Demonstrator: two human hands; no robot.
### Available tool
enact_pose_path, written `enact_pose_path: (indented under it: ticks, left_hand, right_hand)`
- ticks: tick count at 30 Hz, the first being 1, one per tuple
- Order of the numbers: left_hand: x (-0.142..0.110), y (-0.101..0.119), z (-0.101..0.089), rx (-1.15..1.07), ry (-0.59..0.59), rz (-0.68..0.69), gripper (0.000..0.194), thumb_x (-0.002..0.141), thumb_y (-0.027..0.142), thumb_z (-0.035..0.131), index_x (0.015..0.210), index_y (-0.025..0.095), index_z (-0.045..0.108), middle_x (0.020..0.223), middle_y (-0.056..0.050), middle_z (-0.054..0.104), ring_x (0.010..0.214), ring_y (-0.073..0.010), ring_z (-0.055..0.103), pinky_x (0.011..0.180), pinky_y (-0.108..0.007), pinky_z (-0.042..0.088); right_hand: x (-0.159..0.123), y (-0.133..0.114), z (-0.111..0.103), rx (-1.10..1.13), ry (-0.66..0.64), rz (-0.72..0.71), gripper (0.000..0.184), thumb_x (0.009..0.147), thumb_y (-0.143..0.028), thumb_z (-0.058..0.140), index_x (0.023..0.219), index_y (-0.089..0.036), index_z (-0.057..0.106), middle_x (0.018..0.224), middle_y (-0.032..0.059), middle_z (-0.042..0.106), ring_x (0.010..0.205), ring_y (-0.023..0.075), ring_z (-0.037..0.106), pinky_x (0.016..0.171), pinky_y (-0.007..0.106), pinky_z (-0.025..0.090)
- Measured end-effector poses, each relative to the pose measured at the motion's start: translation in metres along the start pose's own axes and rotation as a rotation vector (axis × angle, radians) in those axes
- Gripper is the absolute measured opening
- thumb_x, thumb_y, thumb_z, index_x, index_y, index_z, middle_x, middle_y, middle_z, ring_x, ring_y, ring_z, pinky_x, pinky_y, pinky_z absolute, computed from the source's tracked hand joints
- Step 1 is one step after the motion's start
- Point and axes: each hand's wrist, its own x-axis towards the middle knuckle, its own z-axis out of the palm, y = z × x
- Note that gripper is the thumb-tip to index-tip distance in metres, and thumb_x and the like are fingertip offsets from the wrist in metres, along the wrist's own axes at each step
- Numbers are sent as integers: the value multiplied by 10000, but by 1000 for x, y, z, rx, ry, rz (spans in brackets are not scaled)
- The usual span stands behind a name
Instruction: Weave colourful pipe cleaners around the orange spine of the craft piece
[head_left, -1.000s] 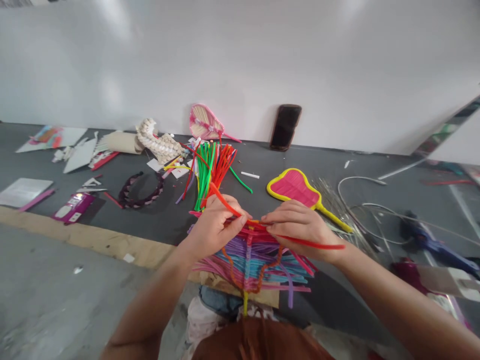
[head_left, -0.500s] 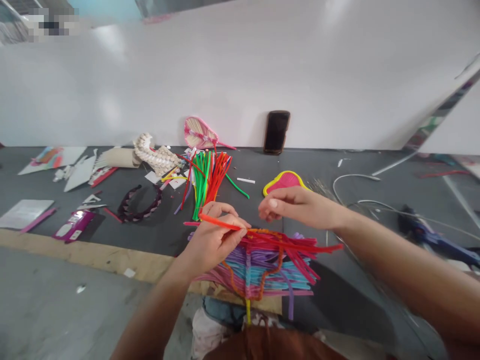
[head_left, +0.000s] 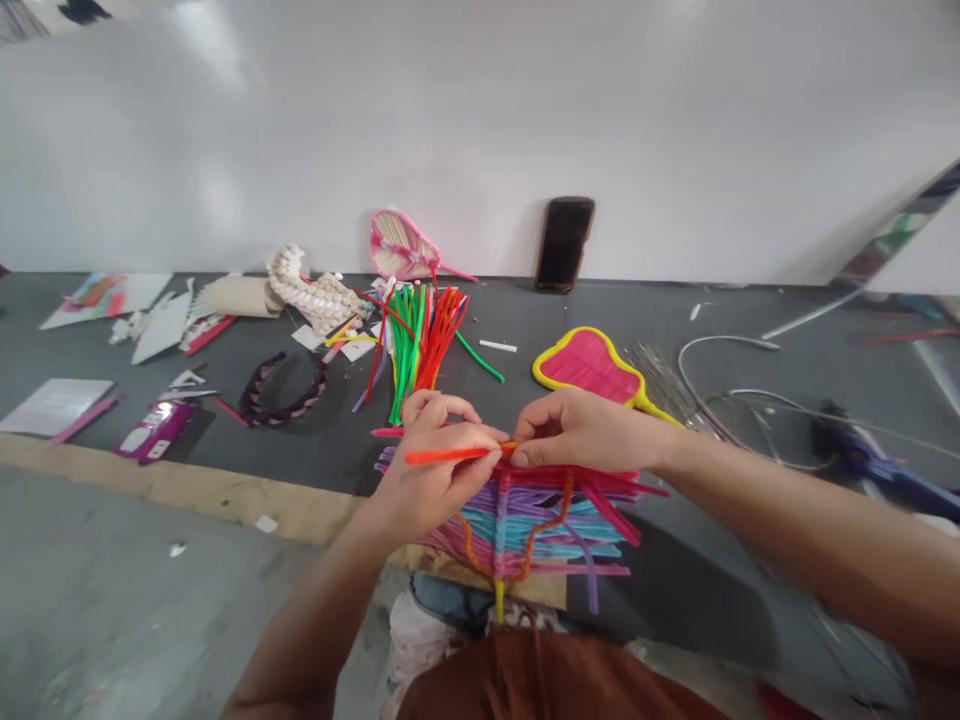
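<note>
The left hand has its thumb and forefinger pressed together on a red pipe cleaner, whose free end sticks out to the left across the knuckles. The right hand is curled, thumb and forefinger brought in just beside the left fingertips where the red strand meets an orange edging; whether they grip a strand cannot be made out. Directly under both sets of fingers, and reaching toward the wearer, lies a panel of pink, purple and blue pipe cleaners with a wrapped central spine.

Half a second ago the right hand was raised off the work, its fingers loosely parted; now it has come back to the strand, and more of the yellow-rimmed pink fan beyond it shows.

Past the left fingers stands a green-and-red pipe cleaner bundle. Bare dark tabletop opens to their left, bounded nearer the wearer by a brown edge strip. Thin wires and a blue glue gun crowd the space right of the right fingers.
</note>
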Motion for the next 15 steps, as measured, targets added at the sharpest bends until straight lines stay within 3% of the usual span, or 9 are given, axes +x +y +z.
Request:
enact_pose_path:
  ticks: [6,15]
  left_hand:
    - [-11,-4,-8,-77,81,-94,105,853,195,602,781,237,666,906,14,754,958,-195,592,933,-432,423]
    - [-58,-44,-28,-190,269,-317,77,845,205,643,775,227,666,877,-22,741,1075,-221,602,918,-426,513]
  right_hand:
    - [-8,-4,11,-91,122,-27,226,854,-374,581,758,-183,654,682,-23,622,612,99,525,543,212,377]
    - [-7,-4,16,-249,226,-74,179,866,-284,550,749,-190,646,666,-28,620,603,96,526,556,232,350]
